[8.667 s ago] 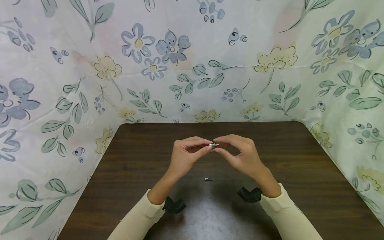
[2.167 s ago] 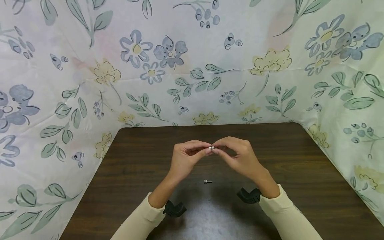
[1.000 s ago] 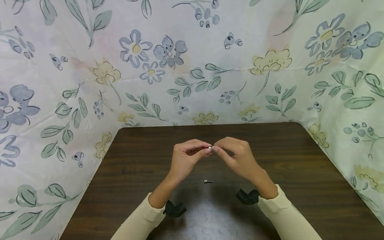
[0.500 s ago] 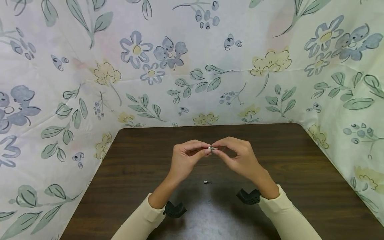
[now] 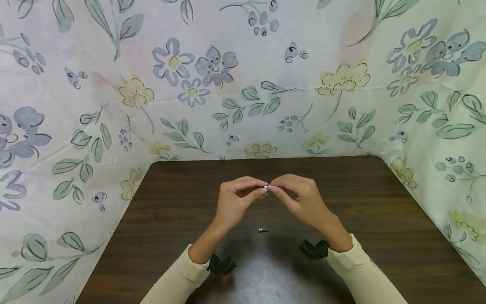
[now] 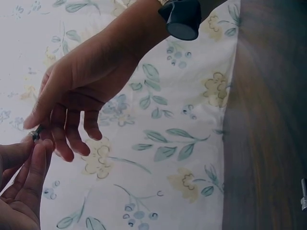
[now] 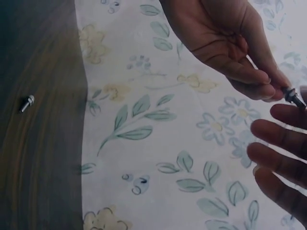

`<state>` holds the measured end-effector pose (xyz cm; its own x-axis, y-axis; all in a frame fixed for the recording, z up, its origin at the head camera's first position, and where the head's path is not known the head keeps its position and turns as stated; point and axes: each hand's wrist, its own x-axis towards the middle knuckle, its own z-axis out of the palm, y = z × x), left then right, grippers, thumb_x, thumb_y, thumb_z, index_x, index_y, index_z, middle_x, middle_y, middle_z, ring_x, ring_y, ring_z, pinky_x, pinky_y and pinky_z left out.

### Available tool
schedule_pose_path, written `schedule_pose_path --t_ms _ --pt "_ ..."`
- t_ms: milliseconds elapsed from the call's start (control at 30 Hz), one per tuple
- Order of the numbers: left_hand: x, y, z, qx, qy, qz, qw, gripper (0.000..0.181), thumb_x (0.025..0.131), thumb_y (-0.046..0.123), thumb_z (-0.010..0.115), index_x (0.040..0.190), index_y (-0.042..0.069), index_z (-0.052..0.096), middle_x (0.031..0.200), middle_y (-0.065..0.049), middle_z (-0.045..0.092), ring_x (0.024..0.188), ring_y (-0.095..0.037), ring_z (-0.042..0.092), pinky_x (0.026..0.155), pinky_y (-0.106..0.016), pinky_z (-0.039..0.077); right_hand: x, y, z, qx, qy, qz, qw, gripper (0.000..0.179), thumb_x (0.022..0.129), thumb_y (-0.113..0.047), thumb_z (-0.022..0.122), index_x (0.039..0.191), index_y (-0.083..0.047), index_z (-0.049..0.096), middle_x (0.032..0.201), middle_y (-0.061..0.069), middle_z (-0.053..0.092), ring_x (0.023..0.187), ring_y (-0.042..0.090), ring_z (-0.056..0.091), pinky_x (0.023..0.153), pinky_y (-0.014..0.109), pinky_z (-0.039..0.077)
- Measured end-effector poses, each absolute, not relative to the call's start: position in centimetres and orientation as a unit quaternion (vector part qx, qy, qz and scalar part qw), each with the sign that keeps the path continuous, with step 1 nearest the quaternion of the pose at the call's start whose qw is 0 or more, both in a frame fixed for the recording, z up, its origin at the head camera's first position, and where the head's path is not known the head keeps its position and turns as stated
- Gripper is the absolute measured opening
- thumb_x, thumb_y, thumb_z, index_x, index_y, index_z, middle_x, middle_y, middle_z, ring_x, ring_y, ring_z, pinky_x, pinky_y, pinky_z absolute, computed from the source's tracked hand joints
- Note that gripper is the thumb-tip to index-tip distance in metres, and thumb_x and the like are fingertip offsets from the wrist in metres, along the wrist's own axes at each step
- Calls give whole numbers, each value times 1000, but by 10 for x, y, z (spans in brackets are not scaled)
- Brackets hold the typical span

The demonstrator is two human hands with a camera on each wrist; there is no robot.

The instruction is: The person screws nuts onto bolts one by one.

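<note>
Above the middle of the table, my left hand pinches a small silver bolt by its head end, between thumb and forefinger. My right hand meets it from the other side, thumb and forefinger at the threaded end. In the right wrist view the bolt shows a thick collar and a dark shank towards my right fingers; whether the collar is a nut or a washer I cannot tell. The other right fingers are spread apart. A second small bolt lies on the table below my hands, shank to the right.
The dark wooden table ends at a flower-printed cloth that hangs behind it and along both sides. A black wrist camera sits on my left wrist, another black camera on my right.
My right fingertips have shifted along the held bolt; the shank that stuck out half a second ago is now mostly covered. My left hand and the bolt on the table stay put.
</note>
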<state>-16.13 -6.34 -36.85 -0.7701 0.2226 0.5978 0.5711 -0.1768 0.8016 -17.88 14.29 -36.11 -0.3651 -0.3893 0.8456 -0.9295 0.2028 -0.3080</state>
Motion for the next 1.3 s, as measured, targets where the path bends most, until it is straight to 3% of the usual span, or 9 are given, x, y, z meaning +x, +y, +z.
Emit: schedule_pose_path --t_ms 200,633,867,1033,1300 --pt "-162 -64 -369 -313 -631 -698 131 13 90 -3 75 102 -5 76 96 -16 73 81 -27 75 74 -44 63 -178 144 -360 469 -702 426 324 26 100 -28 68 106 -4 74 98 5 75 78 13 68 68 22 57" --pt "-161 -63 -371 -314 -633 -696 127 13 89 -3 74 102 -6 76 96 -17 73 82 -25 75 74 -43 63 -178 142 -362 471 -700 425 329 11 99 -18 70 100 -8 75 94 1 74 77 12 67 69 19 54" --pt "-161 -63 -369 -316 -630 -699 121 13 90 -2 74 102 -6 76 96 -17 73 82 -27 75 74 -44 63 -179 144 -361 455 -714 418 329 17 102 -19 64 99 -8 77 95 0 75 83 14 71 77 22 57" --pt "-162 -63 -370 -314 -631 -698 126 12 90 -4 74 101 -6 76 96 -18 73 81 -24 75 74 -43 63 -178 146 -358 463 -706 422 330 29 101 -31 66 104 -4 75 97 4 75 79 14 69 70 21 56" --pt "-162 -63 -371 -318 -631 -696 129 13 89 -5 73 102 -7 76 96 -19 73 82 -22 75 74 -42 63 -180 145 -358 491 -688 421 330 22 98 -25 70 104 -4 75 95 5 75 78 15 69 71 20 56"
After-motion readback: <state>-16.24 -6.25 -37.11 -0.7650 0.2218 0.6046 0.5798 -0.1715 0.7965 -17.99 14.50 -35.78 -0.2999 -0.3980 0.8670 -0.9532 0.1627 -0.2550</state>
